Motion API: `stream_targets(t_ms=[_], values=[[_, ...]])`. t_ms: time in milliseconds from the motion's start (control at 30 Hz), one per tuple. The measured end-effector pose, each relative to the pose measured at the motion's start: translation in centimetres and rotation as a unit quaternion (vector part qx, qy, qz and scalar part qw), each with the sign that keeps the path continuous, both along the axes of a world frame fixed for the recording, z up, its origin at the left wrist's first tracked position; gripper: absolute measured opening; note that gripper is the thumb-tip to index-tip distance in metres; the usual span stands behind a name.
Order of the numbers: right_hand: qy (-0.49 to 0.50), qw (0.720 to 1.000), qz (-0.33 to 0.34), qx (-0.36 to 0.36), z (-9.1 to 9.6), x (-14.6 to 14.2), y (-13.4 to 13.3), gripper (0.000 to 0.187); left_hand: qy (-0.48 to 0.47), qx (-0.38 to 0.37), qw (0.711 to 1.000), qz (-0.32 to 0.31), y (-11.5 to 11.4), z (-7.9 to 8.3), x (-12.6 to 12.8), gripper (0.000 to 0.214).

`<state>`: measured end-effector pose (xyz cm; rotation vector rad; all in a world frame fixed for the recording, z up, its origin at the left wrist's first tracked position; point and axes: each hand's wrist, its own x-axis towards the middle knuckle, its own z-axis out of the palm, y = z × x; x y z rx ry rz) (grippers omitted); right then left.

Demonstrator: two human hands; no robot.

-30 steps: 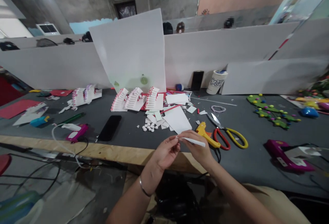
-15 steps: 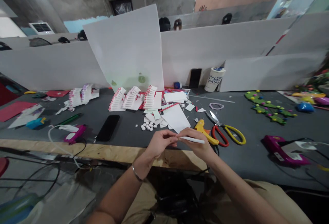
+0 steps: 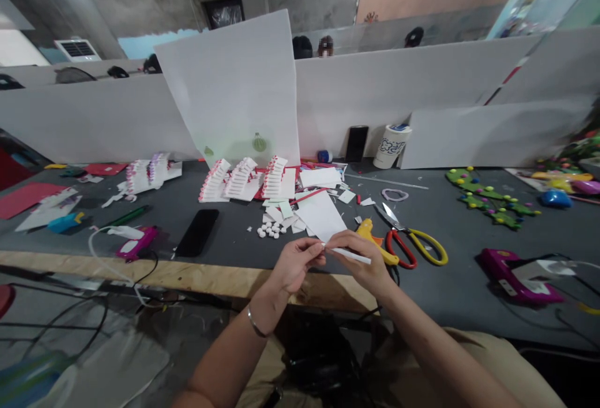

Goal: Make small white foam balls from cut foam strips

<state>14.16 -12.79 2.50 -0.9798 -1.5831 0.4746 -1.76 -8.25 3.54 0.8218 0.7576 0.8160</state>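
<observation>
Near the table's front edge, my right hand is closed around a thin white strip, which looks like paper and slants down to the right across the fingers. My left hand meets it fingertip to fingertip, thumb and forefinger pinched at the strip's left end. What lies between those tips is mostly hidden. Just beyond the hands are a white paper sheet and a cluster of small white balls. To the right, a yellow glue gun lies beside scissors with one red and one yellow handle.
Fanned rows of white pieces with red tips stand before a tall white board. A black phone lies left. Magenta power strips flank the work area. A paper cup and green felt pieces are farther right.
My left wrist and forearm have turned slightly and shifted a little right. The strip has tipped slightly in my right hand, with less of it showing. The camera view has shifted slightly.
</observation>
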Motion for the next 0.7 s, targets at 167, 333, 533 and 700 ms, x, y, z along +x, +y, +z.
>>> stream_targets(t_ms=[167, 333, 533, 700], values=[[-0.014, 0.999, -0.032, 0.014, 0.0, -0.2, -0.1, 0.011, -0.063, -0.062, 0.995, 0.048, -0.8, -0.6, 1.2, 0.035], [-0.022, 0.997, -0.073, 0.032, 0.2, -0.5, -0.3, 0.01, -0.118, -0.1, 0.985, 0.075, -1.6, -0.8, 2.3, 0.036], [-0.031, 0.999, -0.037, 0.01, 0.4, 0.5, 0.0, 0.014, -0.049, -0.024, 0.998, -0.017, -0.8, 0.3, 0.7, 0.038], [-0.044, 0.998, 0.03, -0.028, 0.3, 0.6, 0.3, 0.016, 0.048, 0.043, 0.993, -0.096, 0.7, 0.7, -0.9, 0.039]])
